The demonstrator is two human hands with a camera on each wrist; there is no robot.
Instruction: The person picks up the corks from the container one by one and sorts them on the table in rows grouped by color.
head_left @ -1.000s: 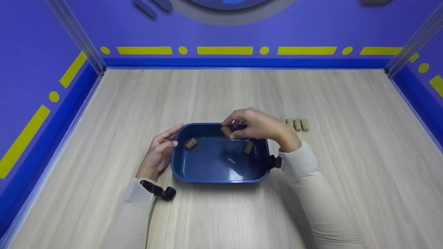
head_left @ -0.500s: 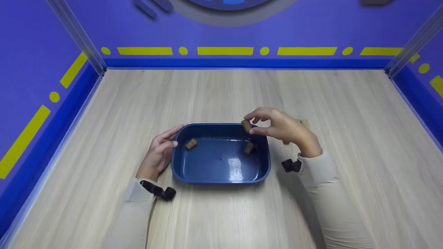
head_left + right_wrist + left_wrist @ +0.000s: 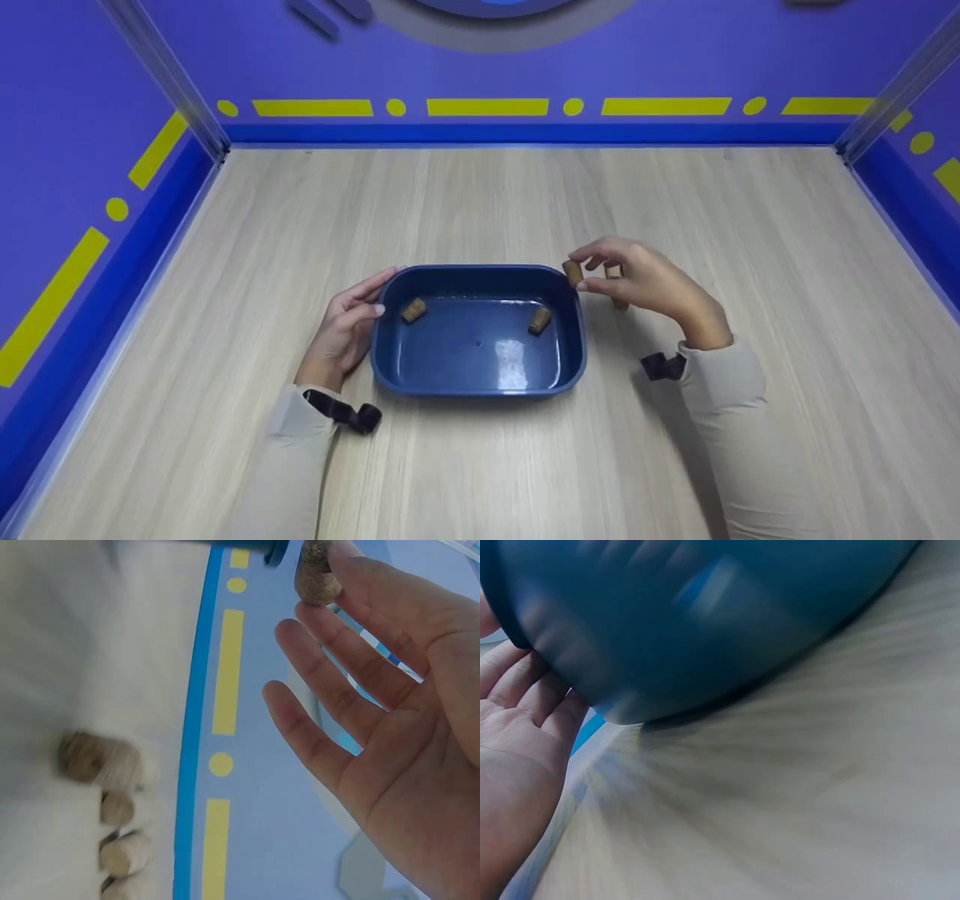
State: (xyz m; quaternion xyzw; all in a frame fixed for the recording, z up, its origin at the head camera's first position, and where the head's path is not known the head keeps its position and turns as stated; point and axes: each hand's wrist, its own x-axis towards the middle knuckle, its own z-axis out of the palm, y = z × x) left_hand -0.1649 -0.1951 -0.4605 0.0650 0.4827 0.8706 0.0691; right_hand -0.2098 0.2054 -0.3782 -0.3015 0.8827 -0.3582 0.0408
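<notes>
1. The left hand (image 3: pixel 341 330) grips the left end of a blue tub (image 3: pixel 450 352), its thumb over the rim and its fingers against the outside wall; the left wrist view shows several of those fingers along that wall.
2. The right hand (image 3: pixel 645 281) pinches one cork (image 3: pixel 572 273) between the thumb and a finger, while the other fingers reach out, slightly bent and spread.
3. The held cork is at the tub's far right corner, tilted, close to the rim; whether they touch, I cannot tell.
4. Two corks lie inside the tub on its floor: a left cork (image 3: pixel 414 310) near the far left corner and a right cork (image 3: pixel 540 320) toward the right end, well apart.
5. More corks (image 3: pixel 125 853) lie on the table (image 3: pixel 480 465) to the right of the tub, close together in a row; the right hand hides most of them from the head view, and they are blurred in the right wrist view.
6. Behind the table stands a purple-blue wall (image 3: pixel 480 79) with yellow bars and dots.
</notes>
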